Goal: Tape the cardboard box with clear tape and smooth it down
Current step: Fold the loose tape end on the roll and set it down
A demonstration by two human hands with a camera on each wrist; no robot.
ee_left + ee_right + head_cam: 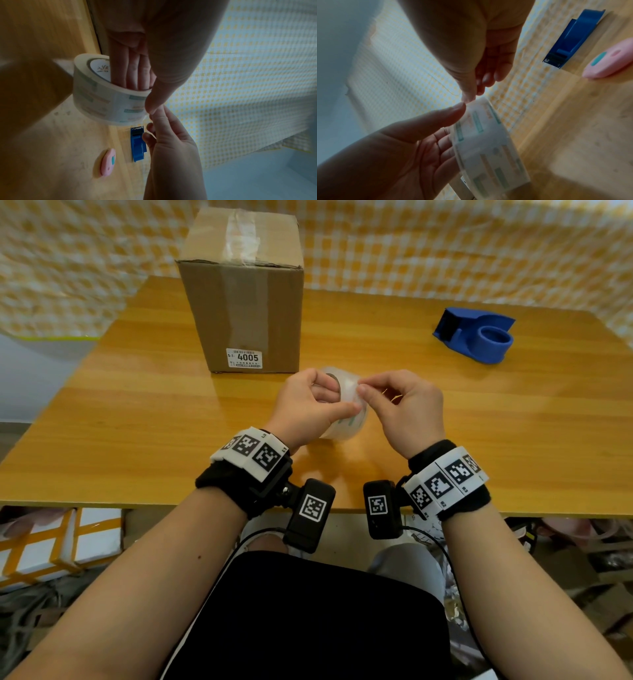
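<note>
Two hands are meeting over the near middle of the smooth, honey-coloured wood-grain worktop, both busy with a fat roll of glossy clear tape printed with faint green and orange bars; the left hand is gripping it, fingers pushed through the white cardboard core and thumb lying across the slick outer wrap; the right hand is pinching at the roll's face with thumb and forefinger tips, the other fingers loosely curled; whether a loose tape end is actually caught there is too fine to make out. The roll is sitting just in front of the tall brown corrugated cardboard box, which is standing upright toward the far left of the worktop, a wrinkled clear strip already running over its top seam and a white label reading 4005 low on its front. Well apart to the right, a blue moulded plastic tape dispenser with a serrated blade is lying without a roll; a small pink oval plastic object with a teal button is resting near it, showing only in the wrist views; yellow-and-white checked cloth is hanging behind.
</note>
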